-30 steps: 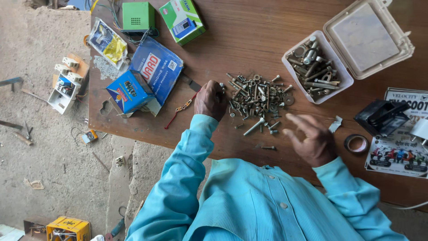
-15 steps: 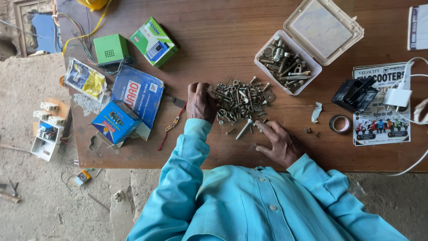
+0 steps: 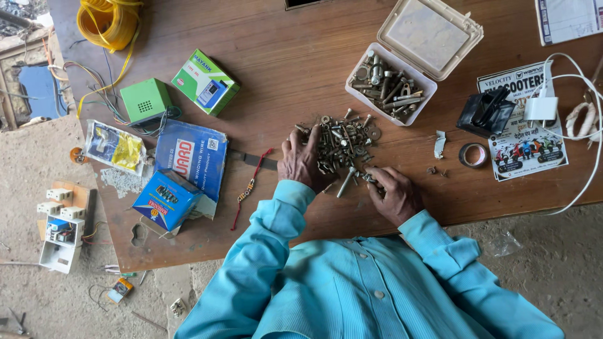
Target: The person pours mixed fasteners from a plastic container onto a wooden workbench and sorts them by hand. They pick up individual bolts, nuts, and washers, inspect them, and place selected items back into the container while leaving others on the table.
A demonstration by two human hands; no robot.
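In the head view, a person in a light blue shirt sits at a brown wooden table [image 3: 264, 37], and both hands work at a pile of screws and bolts [image 3: 342, 143] that lies loose on the wood, about in the middle of the table and just in front of the person. The left hand [image 3: 303, 163] rests at the left edge of the pile, its fingers spread a little and bent over the nearest pieces; I cannot tell if it grips any piece. The right hand [image 3: 392, 191] is at the near right edge of the pile, with its fingertips drawn together on some small part, but this part is too small to name. One long bolt [image 3: 346, 182] lies between the two hands, apart from the heap. Beyond the pile, to the far right, stands an open white plastic box [image 3: 419, 100] with more screws inside, its lid thrown back. On the left side of the table are a green box [image 3: 145, 100], a blue packet [image 3: 191, 157] and a red and gold cord [image 3: 249, 188]. On the right lie a roll of tape [image 3: 473, 154] and a white charger [image 3: 541, 108]. I judge the metal pieces to be hard, stiff and rather heavy for their size, and smooth, so they can roll or slip away; a long one is best taken by its shaft with the fingertips.
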